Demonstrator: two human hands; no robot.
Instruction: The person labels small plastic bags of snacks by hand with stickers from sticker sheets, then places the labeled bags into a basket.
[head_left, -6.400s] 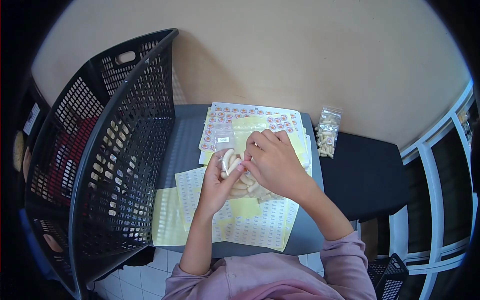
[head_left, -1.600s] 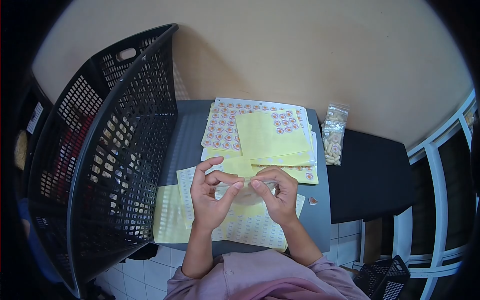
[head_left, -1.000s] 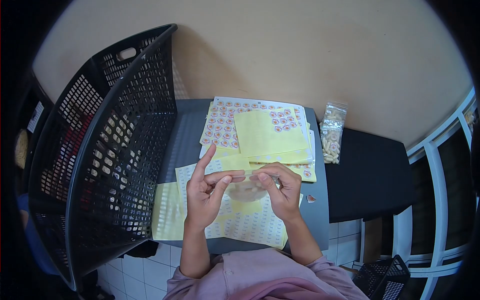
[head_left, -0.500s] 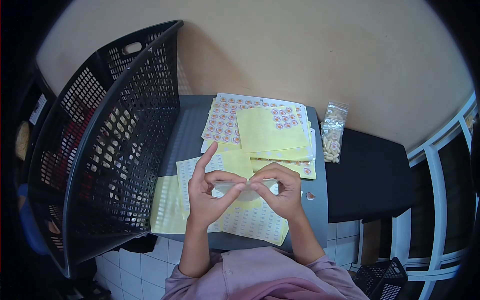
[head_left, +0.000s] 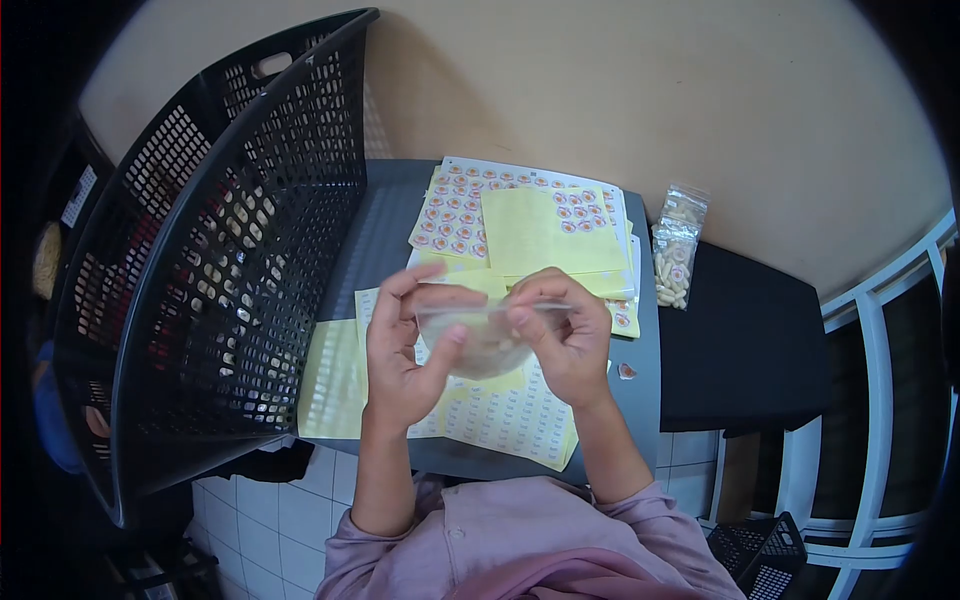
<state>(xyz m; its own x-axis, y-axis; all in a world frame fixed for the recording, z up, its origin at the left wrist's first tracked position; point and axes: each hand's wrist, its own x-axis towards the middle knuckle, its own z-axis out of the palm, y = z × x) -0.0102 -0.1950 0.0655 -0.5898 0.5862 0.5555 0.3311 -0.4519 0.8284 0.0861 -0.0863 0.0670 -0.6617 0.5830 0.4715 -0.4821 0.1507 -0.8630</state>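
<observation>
A clear zip bag [head_left: 488, 345] hangs between my two hands above the sheets, its seal strip running along the top. Its pale contents are blurred. My left hand [head_left: 400, 355] has the bag's left side, thumb in front and fingers behind the top edge. With thumb and forefinger, my right hand [head_left: 572, 345] pinches the upper right of the bag. Beneath them lie yellow-backed sheets of small printed text labels [head_left: 515, 420]. Just behind my hands is a stack of round picture sticker sheets [head_left: 455, 210] with a mostly bare yellow sheet [head_left: 535, 240] on top.
A large black perforated basket [head_left: 230, 270] stands tilted at the left of the grey table [head_left: 400, 185]. Filled clear zip bags [head_left: 678, 260] lie by the black surface [head_left: 745, 340] on the right. One loose sticker [head_left: 627, 371] is near the table's right edge.
The bag has tipped so its front shows more fully, and my left forefinger has come down from its raised position. The head view has shifted slightly.
</observation>
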